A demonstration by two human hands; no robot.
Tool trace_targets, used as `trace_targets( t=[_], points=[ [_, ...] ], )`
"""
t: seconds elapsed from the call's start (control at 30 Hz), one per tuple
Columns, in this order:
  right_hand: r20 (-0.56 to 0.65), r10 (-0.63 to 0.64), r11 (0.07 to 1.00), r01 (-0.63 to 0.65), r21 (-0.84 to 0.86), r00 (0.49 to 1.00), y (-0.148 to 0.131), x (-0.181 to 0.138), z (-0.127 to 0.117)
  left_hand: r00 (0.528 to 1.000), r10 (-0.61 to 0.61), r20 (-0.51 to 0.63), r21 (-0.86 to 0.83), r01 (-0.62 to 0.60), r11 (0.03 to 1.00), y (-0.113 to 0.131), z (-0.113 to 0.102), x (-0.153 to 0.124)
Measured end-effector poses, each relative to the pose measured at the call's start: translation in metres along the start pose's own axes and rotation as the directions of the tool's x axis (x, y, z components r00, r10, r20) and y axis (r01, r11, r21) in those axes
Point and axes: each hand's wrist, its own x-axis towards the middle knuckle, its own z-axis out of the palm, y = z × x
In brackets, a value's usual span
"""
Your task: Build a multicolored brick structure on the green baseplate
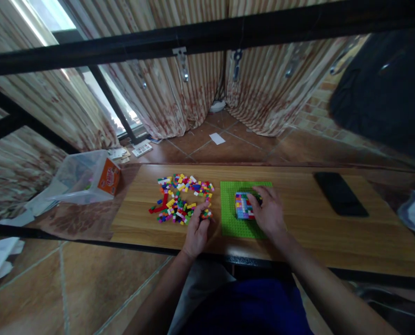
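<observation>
A low, rectangular build of multicoloured toy bricks (243, 206) sits on a green studded baseplate (228, 228). My right hand (270, 211) is curved around its right side, thumb on the top and fingers at the far edge; the hand hides that side. To the left, many loose toy bricks (179, 204) lie spread over the wooden table. At the right edge of this pile rests my left hand (196, 230), its index finger and thumb apart with a few small bricks (206, 214) between them. Its other fingers are partly hidden.
A black phone-like slab (340, 194) lies on the right of the table (298, 228). Left of the table stands a clear plastic box (83, 179) with an orange label. A black metal bar (207, 39) crosses above, before striped curtains (179, 102). Papers lie on the floor.
</observation>
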Motion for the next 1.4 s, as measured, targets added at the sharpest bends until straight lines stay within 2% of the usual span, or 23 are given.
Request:
trace_targets(
  t=[0.07, 0.13, 0.2, 0.27, 0.37, 0.5, 0.6, 0.7, 0.83, 1.1, 1.23, 1.4],
  points=[
    [-0.006, -0.098, 0.995, 0.098, 0.007, 0.995, -0.019, -0.008, -0.003, 1.0, -0.005, -0.001, -0.005, 0.005, 1.0, -0.001, 0.001, 0.0],
    [0.08, -0.178, 0.978, 0.168, 0.122, 0.981, -0.04, -0.019, -0.001, 1.0, 0.002, 0.012, -0.004, -0.002, 1.0, -0.002, 0.001, 0.0],
    [0.211, -0.192, 0.965, 0.144, 0.22, 0.958, -0.059, -0.029, 0.006, 1.0, 0.017, 0.023, -0.003, -0.017, 1.0, -0.002, 0.001, 0.001],
    [0.285, -0.175, 0.968, 0.113, 0.222, 0.942, -0.072, -0.035, 0.015, 0.999, 0.039, 0.01, 0.0, -0.039, 0.999, -0.002, -0.001, 0.001],
    [0.342, -0.165, 0.974, 0.099, 0.204, 0.925, -0.082, -0.038, 0.025, 0.997, 0.08, 0.004, 0.002, -0.08, 0.997, -0.002, -0.003, 0.0],
    [0.412, -0.144, 0.964, 0.033, 0.264, 0.9, -0.085, -0.036, 0.028, 0.992, 0.114, 0.048, 0.019, -0.115, 0.993, -0.003, -0.003, -0.001],
    [0.398, -0.095, 0.949, -0.038, 0.313, 0.912, -0.084, -0.034, 0.025, 0.992, 0.119, 0.033, 0.058, -0.121, 0.991, -0.003, -0.001, -0.002],
    [0.379, -0.09, 0.946, -0.04, 0.322, 0.921, -0.081, -0.031, 0.022, 0.994, 0.108, -0.008, 0.101, -0.107, 0.989, -0.003, 0.002, -0.001],
    [0.376, -0.114, 0.968, 0.017, 0.251, 0.919, -0.077, -0.03, 0.021, 0.996, 0.083, -0.037, 0.105, -0.079, 0.991, -0.006, 0.006, 0.001],
    [0.218, -0.174, 0.982, 0.153, 0.107, 0.96, -0.078, -0.041, 0.03, 0.987, 0.138, -0.083, 0.138, -0.126, 0.982, -0.009, 0.008, 0.001],
    [0.202, -0.232, 0.971, 0.216, 0.1, 0.951, -0.069, -0.033, 0.014, 0.985, 0.142, -0.096, 0.124, -0.13, 0.984, -0.009, 0.01, 0.001],
    [0.166, -0.232, 0.971, 0.237, -0.012, 0.959, -0.033, -0.007, -0.016, 0.991, 0.104, -0.083, 0.107, -0.095, 0.99, -0.008, 0.01, 0.001]
  ],
)
